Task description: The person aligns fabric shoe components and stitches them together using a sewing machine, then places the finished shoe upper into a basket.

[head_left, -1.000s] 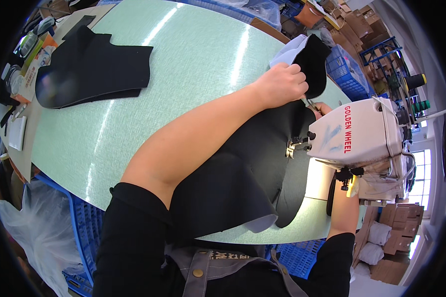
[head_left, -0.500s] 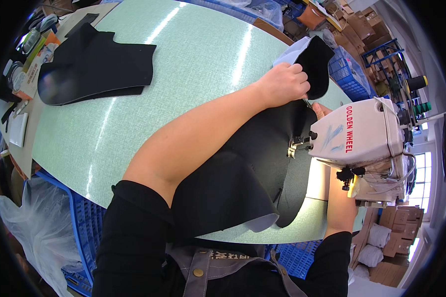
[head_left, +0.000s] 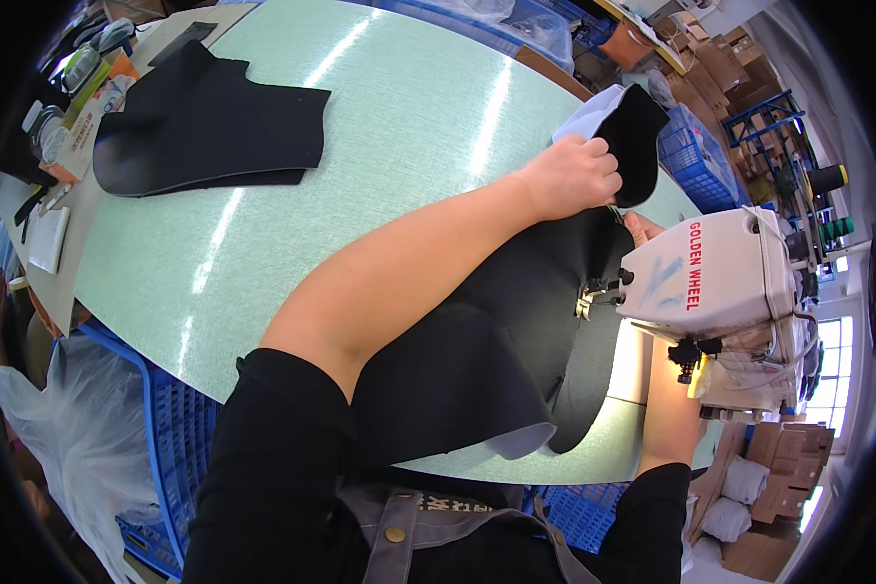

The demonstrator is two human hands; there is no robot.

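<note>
The left hand (head_left: 574,179) keeps a tight grip on the black fabric (head_left: 448,365) at its far end, a pale-backed flap (head_left: 637,146) standing beyond the knuckles. The right hand (head_left: 640,230) is mostly hidden behind the sewing machine (head_left: 686,277), so I cannot tell what its grip holds. The fabric lies under the presser foot (head_left: 583,303) and spreads left and near. Over the last second the whole view shifts slightly, while hands, fabric and machine stay nearly in place; the work seems held rather than fed. The fabric's curled near edge lies close to the tabletop's (head_left: 389,107) near rim. The machine crowds the right; room stretches left, toward dark cut pieces (head_left: 214,127).
</note>
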